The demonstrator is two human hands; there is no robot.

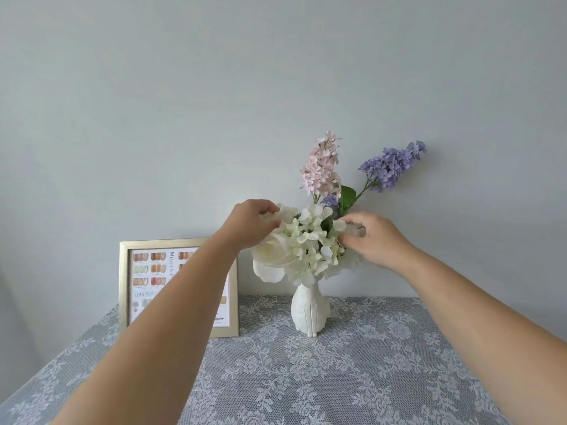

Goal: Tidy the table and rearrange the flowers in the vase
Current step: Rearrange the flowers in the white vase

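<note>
White flowers [302,243] (cream, bunched) crowd the white vase [310,311].

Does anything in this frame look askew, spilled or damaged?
Nothing spilled or damaged. The only oddity is the purple flower spray, which leans far out to the right of the white vase while the pink spray stands upright. Both hands, left and right, pinch the white blooms.

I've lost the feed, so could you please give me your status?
Both hands, left hand and right hand, pinching white blossoms. Vase upright. Nothing in the way.
</note>
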